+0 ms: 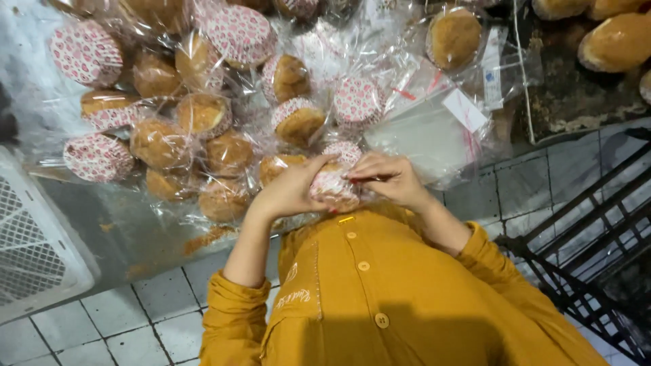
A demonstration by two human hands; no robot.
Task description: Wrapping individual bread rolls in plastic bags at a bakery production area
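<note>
My left hand (290,191) and my right hand (391,179) meet in front of my mustard-yellow shirt (380,291). Together they grip a muffin in a red-and-white patterned paper cup (332,188), wrapped in a clear plastic bag. The left fingers curl over its left side. On its right side, the right fingers pinch the plastic at the top. Just beyond the hands lies a pile of bagged muffins (203,135) of the same kind, some showing golden tops and some their patterned cups.
A stack of empty clear bags (434,129) lies to the right of the pile. Unwrapped golden muffins (617,41) sit at the top right. A white plastic crate (34,237) stands at the left, a black metal rack (583,257) at the right, over a grey tiled floor (135,318).
</note>
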